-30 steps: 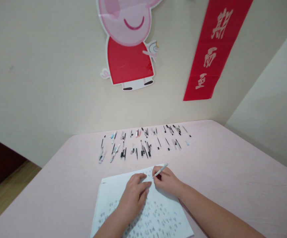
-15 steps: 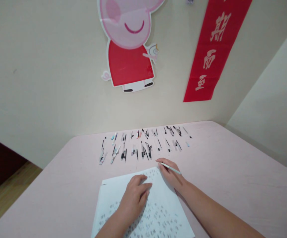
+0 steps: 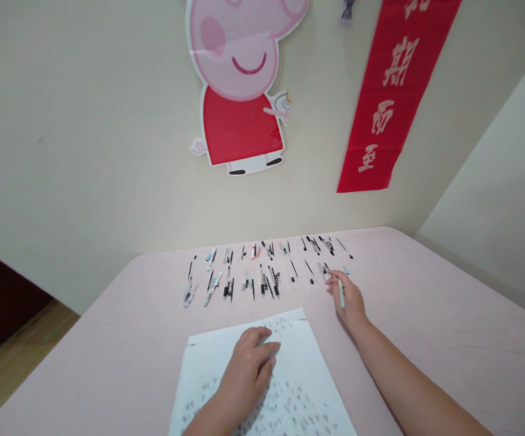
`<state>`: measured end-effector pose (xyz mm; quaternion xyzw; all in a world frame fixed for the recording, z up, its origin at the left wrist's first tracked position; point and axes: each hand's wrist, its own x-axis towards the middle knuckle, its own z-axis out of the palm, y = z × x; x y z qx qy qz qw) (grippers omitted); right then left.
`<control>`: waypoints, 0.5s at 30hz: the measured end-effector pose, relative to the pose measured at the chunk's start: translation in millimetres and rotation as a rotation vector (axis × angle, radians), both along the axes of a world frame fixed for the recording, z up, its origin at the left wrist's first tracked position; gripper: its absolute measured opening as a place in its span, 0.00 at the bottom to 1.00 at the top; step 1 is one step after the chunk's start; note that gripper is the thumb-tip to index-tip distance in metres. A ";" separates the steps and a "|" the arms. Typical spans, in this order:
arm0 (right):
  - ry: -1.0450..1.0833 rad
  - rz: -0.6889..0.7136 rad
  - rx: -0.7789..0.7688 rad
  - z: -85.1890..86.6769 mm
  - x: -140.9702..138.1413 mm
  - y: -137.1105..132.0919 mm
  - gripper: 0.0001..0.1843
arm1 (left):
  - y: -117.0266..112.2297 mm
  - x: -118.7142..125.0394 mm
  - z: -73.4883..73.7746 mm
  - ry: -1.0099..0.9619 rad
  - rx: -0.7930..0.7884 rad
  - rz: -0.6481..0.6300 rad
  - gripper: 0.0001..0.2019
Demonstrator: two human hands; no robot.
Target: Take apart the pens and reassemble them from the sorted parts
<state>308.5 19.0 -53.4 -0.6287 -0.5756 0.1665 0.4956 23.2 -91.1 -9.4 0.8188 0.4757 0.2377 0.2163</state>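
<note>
A stack of white paper [image 3: 212, 354], covered in places with small dark handwritten marks, lies in front of me. My left hand [image 3: 248, 369] rests on it, fingers stretched out and slightly bent. Beyond the paper's upper right corner is my right hand [image 3: 349, 300], closed around a slim pale green pen [image 3: 341, 294]. Its fingertips are beside a pen part [image 3: 323, 269] at the right of the nearer row; whether they touch it I cannot tell. Pen pieces lie in two rows, among them black caps, thin refills and clear barrels, such as a white pen [image 3: 213, 289].
The pink-covered table [image 3: 425, 315] meets the wall behind the rows. A pink pig cutout [image 3: 244, 127] and a red banner with pale characters [image 3: 393, 115] hang on that wall. A small light blue piece [image 3: 346, 270] lies past my right hand.
My right hand has moved off the paper's corner, rightward to the nearer row's right end, with the pen still in it. My left hand stays on the paper. The view has tilted up slightly.
</note>
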 end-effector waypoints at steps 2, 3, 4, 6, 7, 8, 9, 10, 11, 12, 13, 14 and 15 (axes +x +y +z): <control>-0.090 -0.121 0.022 -1.2 18.0 7.2 0.19 | -0.2 0.1 -0.3 -0.013 0.006 0.005 0.14; -0.145 -0.153 0.030 -2.1 26.1 10.9 0.20 | -0.3 0.2 -0.4 -0.018 0.008 0.007 0.14; -0.192 -0.194 0.020 -3.3 33.1 14.9 0.20 | -0.3 0.3 -0.6 -0.020 0.008 0.007 0.14; -0.238 -0.248 -0.024 -7.0 43.8 23.5 0.21 | -0.3 0.4 -0.9 -0.017 0.004 0.007 0.14; -0.260 -0.248 -0.041 -9.3 47.4 28.0 0.20 | -0.2 0.3 -1.1 -0.012 0.002 0.008 0.14; -0.296 -0.235 -0.055 -11.6 50.0 32.3 0.20 | -0.1 0.3 -1.3 -0.008 -0.001 0.010 0.14; -0.333 -0.218 -0.061 -13.9 51.8 36.4 0.19 | 0.1 0.2 -1.7 -0.004 -0.002 0.012 0.14; -0.366 -0.202 -0.066 -15.9 52.9 40.0 0.19 | 0.3 0.0 -2.1 -0.002 -0.001 0.012 0.14; -0.394 -0.185 -0.071 -17.5 53.7 43.0 0.18 | 0.5 -0.2 -2.5 -0.001 0.002 0.012 0.14; -0.411 -0.171 -0.075 -18.5 54.1 45.3 0.18 | 0.6 -0.5 -3.0 0.000 0.005 0.011 0.14; -0.421 -0.155 -0.081 -19.0 54.3 46.9 0.17 | 0.6 -0.7 -3.4 0.000 0.008 0.008 0.14; -0.426 -0.141 -0.088 -18.9 54.2 47.7 0.17 | 0.5 -0.9 -3.8 0.000 0.010 0.006 0.14; -0.430 -0.128 -0.098 -18.2 53.9 47.8 0.17 | 0.4 -1.0 -4.1 -0.001 0.011 0.005 0.14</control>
